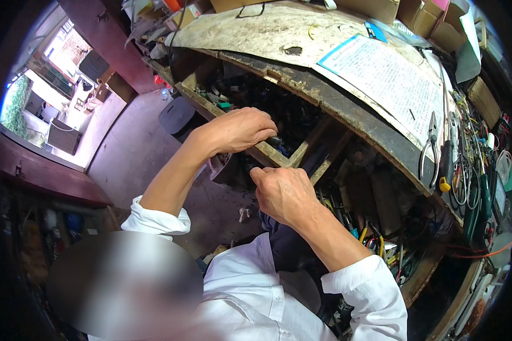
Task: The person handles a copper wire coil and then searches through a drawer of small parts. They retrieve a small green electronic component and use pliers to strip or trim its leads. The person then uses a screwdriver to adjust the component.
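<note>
Fingers (263,120) of the left hand (239,129) curl together over the wooden drawer (269,154)'s near rim, the right hand (285,193)'s fold below its corner; whether either pinches anything is hidden. The drawer sits toward 12 o'clock, pliers (431,141) on the workbench (239,40) at 3.

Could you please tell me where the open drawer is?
The open drawer sits just above the head view's centre, under the workbench's front edge, left hand over its rim, right hand by its corner.
</note>
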### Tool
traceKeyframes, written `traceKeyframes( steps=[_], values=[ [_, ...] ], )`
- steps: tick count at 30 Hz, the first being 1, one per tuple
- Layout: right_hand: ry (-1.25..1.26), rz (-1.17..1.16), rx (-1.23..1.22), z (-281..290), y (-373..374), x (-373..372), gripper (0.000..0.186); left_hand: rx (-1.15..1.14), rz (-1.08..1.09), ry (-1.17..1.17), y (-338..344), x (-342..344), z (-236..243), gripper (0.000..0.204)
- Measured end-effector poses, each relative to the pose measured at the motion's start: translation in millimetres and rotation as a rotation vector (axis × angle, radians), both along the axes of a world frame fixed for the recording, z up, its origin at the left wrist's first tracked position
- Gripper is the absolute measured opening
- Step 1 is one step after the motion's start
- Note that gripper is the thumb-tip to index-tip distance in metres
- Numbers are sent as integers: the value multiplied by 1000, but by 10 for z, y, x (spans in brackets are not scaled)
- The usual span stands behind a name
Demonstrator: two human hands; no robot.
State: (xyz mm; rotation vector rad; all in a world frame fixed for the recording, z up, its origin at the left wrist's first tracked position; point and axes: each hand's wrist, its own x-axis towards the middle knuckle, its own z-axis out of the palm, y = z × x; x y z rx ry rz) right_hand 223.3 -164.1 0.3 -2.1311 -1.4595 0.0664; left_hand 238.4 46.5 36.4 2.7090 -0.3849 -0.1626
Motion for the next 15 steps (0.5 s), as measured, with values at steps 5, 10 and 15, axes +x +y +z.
traceKeyframes(
  steps=[5,10,15],
  values=[
    [20,8,-16,17,-1,15,15,-99,35,-47,-6,-32,-49,27],
    [4,-2,-11,13,4,3,16,-72,75,-129,-14,-14,-44,28],
    [52,-14,-33,40,18,16,15,87,94,-260,-86,103,-93,26]
  ],
)
